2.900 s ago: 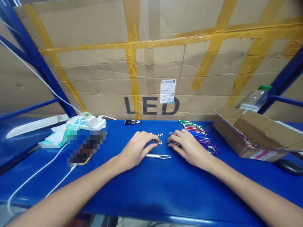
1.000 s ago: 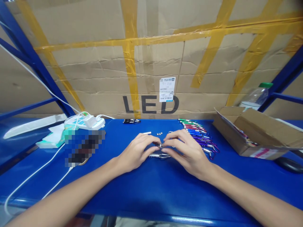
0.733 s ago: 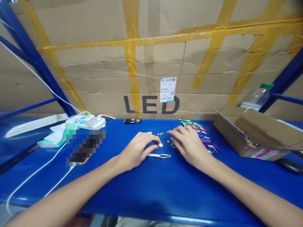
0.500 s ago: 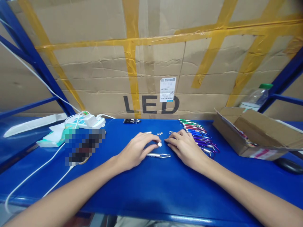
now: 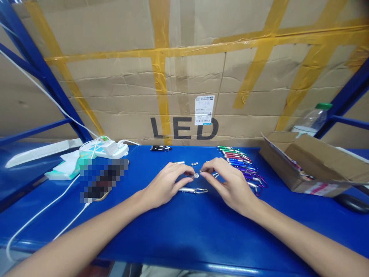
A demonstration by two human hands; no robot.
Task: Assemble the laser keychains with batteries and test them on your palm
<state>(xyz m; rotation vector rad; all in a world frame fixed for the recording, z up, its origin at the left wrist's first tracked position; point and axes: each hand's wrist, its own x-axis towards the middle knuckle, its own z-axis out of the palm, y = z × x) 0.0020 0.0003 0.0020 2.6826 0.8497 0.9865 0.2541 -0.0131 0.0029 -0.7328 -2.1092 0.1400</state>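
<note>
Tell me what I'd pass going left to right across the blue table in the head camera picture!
tissue pack → power strip → left hand → small silver part that it pinches → right hand → cardboard box

An open cardboard box (image 5: 317, 163), plastic bottle (image 5: 311, 120) and power strip (image 5: 104, 149).
</note>
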